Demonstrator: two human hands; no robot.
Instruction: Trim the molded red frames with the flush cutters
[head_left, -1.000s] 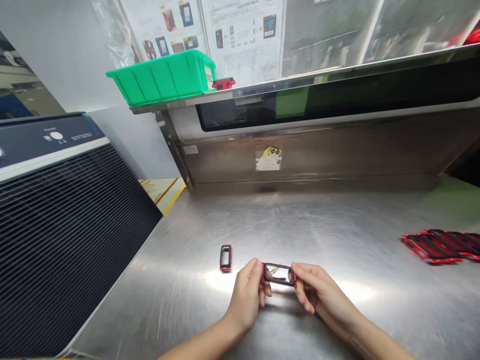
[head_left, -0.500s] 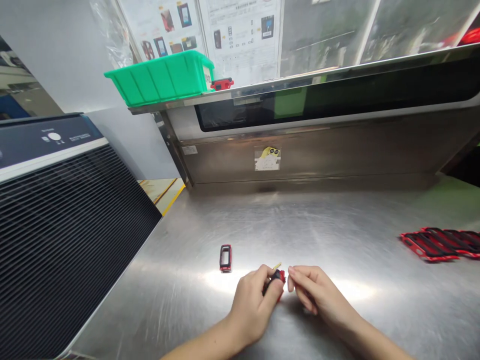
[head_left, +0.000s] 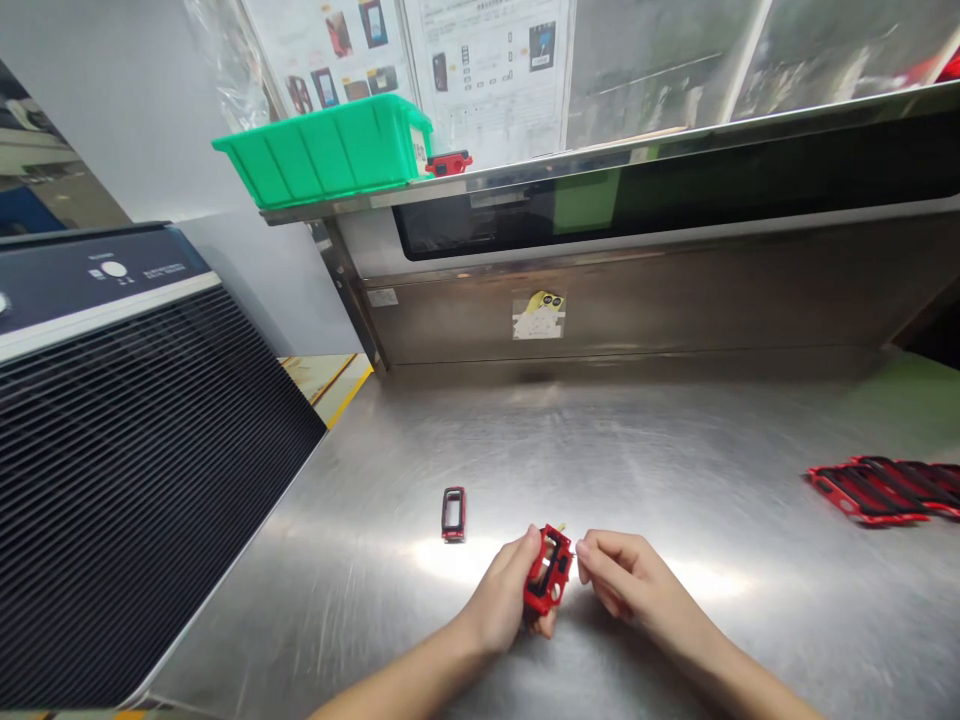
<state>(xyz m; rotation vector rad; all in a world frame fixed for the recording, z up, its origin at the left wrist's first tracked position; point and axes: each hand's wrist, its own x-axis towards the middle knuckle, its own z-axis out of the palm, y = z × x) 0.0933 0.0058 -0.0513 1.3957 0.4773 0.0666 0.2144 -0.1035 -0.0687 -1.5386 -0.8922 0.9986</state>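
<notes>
My left hand [head_left: 504, 598] holds a small red and black frame piece [head_left: 548, 582] upright just above the steel table [head_left: 600, 450], its inner side turned toward me. My right hand [head_left: 628, 582] is right beside it, fingertips pinched at the piece's upper right corner; whether they grip something tiny there I cannot tell. A second small red and black frame [head_left: 453, 513] lies flat on the table to the left of my hands, untouched.
A row of red and black frames [head_left: 885, 488] lies at the table's right edge. A green bin [head_left: 330, 150] and a red part [head_left: 448, 163] sit on the shelf above. A dark louvred machine [head_left: 127, 450] stands at the left.
A second ago both hands held the frame flat between them. My left hand has since turned it upright, and my right hand let go of its end and now pinches at its top corner.
</notes>
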